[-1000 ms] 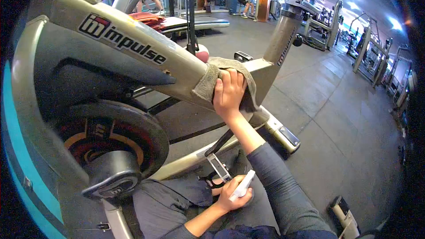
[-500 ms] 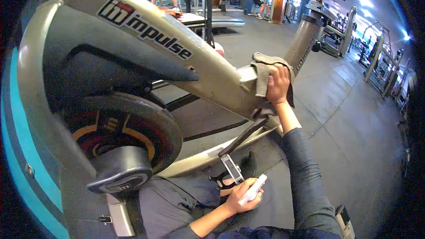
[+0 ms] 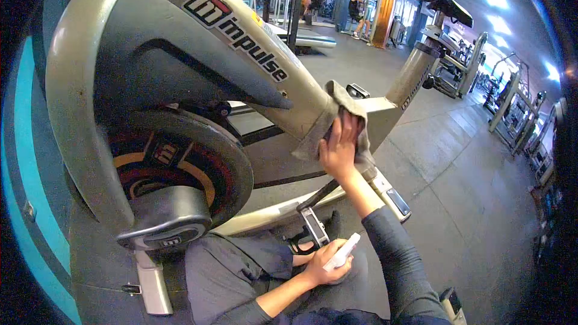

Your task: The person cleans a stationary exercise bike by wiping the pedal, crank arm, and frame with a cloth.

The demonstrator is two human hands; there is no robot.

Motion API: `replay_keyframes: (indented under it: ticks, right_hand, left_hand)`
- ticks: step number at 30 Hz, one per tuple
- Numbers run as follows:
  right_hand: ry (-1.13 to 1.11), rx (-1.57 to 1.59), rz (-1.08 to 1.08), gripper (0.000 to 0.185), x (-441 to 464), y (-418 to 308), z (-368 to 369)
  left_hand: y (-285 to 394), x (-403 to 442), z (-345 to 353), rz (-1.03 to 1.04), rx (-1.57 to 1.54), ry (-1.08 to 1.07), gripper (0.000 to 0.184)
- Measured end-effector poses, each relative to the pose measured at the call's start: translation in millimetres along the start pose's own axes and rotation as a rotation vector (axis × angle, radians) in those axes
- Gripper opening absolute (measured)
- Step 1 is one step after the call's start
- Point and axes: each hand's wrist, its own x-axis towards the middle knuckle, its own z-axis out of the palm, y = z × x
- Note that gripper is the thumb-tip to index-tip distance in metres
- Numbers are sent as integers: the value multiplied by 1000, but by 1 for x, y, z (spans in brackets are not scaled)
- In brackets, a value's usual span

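Note:
My right hand (image 3: 342, 147) presses a grey-brown cloth (image 3: 316, 138) against the lower frame of an exercise bike (image 3: 301, 99), with its fingers laid along the fabric. The cloth drapes over the beige metal tube where the frame members meet. Low in front of me, my left hand (image 3: 325, 268) is wrapped round a small white object (image 3: 342, 253), whose exact kind I cannot make out. Just beyond the left hand is the bike's pedal (image 3: 314, 227), on its dark crank.
The bike's flywheel (image 3: 232, 174) and rounded cover (image 3: 165, 210) stand at left, its saddle (image 3: 445, 3) at upper right. My bent leg (image 3: 235, 277) lies beneath. Farther off are gym machines (image 3: 509, 93) and a seated person (image 3: 358, 12).
My right hand has slid the cloth left and slightly down along the frame, away from the seat post. The left hand keeps hold of the white object. The view has shifted slightly.

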Motion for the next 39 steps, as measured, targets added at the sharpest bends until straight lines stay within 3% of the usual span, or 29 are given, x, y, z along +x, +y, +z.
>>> replay_keyframes:
  ticks: [3,5,8,14,22,27,31,33,37,39]
  right_hand:
    - [-48,-46,-1,68,20,-22,1]
    - [-30,106,25,66,68,-48,-18]
    - [166,172,-19,60,110,-59,-19]
    - [273,247,10,47,98,-47,-12]
    - [216,201,-44,42,73,-11,-12]
    - [184,128,184,50,69,-46,-9]
    - [221,129,104,53,65,-62,-4]
    - [234,35,-163,57,57,-48,2]
    - [123,97,-265,45,25,-8,14]
    - [83,78,-196,47,9,10,15]
  left_hand:
    - [5,2,-3,0,-9,0,40]
    - [9,3,-5,21,82,7,39]
    - [-3,-7,-2,-37,14,-17,36]
    - [0,-8,-5,-50,21,-32,36]
    - [6,0,-5,54,70,48,40]
    - [3,-3,-2,10,31,38,40]
    - [5,-3,-6,-11,107,6,41]
    - [4,-2,-7,30,166,6,41]
    - [-3,-5,-4,-18,-49,-11,43]
    - [-1,-4,-4,8,-47,-15,43]
